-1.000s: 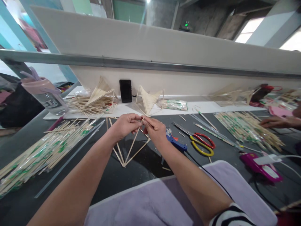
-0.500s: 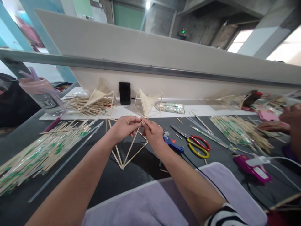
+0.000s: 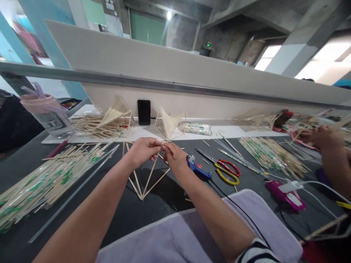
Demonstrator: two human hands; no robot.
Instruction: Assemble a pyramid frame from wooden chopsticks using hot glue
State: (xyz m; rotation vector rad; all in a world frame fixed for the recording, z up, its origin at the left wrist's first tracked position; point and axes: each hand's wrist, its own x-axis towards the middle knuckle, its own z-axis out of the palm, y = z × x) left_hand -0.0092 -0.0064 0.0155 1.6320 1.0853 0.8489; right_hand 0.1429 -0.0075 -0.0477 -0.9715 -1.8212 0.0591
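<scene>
Another person's hand (image 3: 326,137) has shifted away from the bundled sticks (image 3: 263,151), while left hand (image 3: 145,149) and right hand (image 3: 175,156) pinch the stick frame (image 3: 151,173) on the table (image 3: 123,215) at its peak, a joint probably best held steady.

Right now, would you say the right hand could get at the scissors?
Probably yes, though the right hand is pinching the frame and would have to let go first. The scissors lie uncovered past the glue gun, which looks low enough to clear.
</scene>
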